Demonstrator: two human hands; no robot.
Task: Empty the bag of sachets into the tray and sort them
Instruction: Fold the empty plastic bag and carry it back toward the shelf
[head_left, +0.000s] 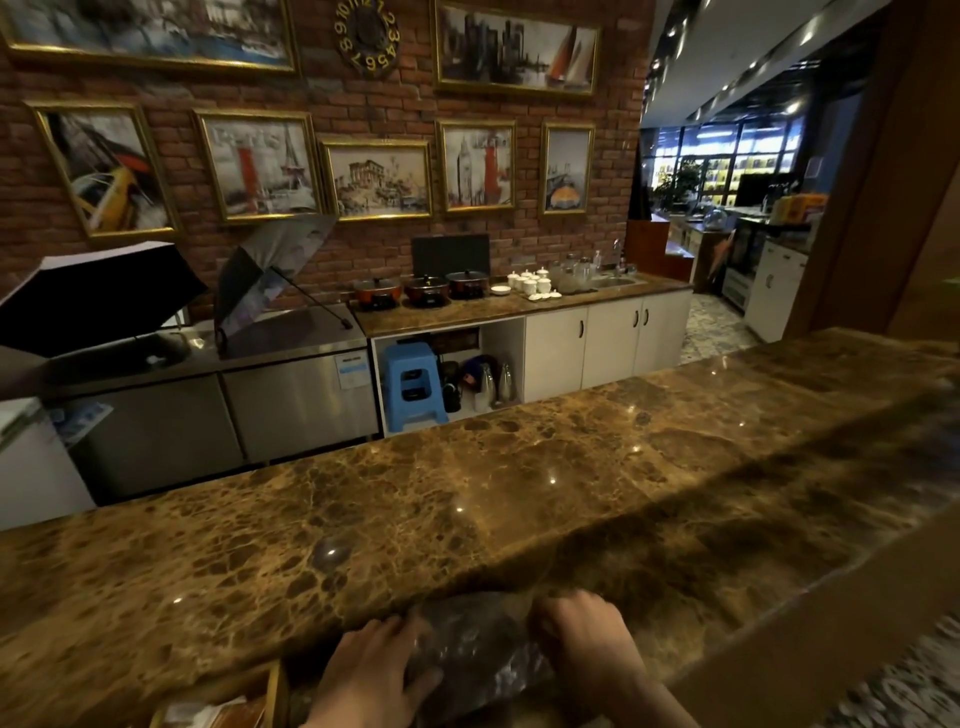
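Brown marble counter (467, 499) fills most of my view, running from lower left to the far right, with a brick wall (374, 98) of gold-framed pictures behind it. Below that wall I see a steel fridge unit (218, 410), white cabinets (608, 338) and a blue stool (413, 384). At the near edge of the counter lies the bag (478, 649), dark, shiny and blurred; I cannot make out sachets inside it. My left hand (371, 670) presses on its left end, fingers curled over it. My right hand (582, 629) grips the right end, fingers bent around the plastic. Just left of the left hand sits the wooden tray (272, 691), partly cut off, with pale packets in it.
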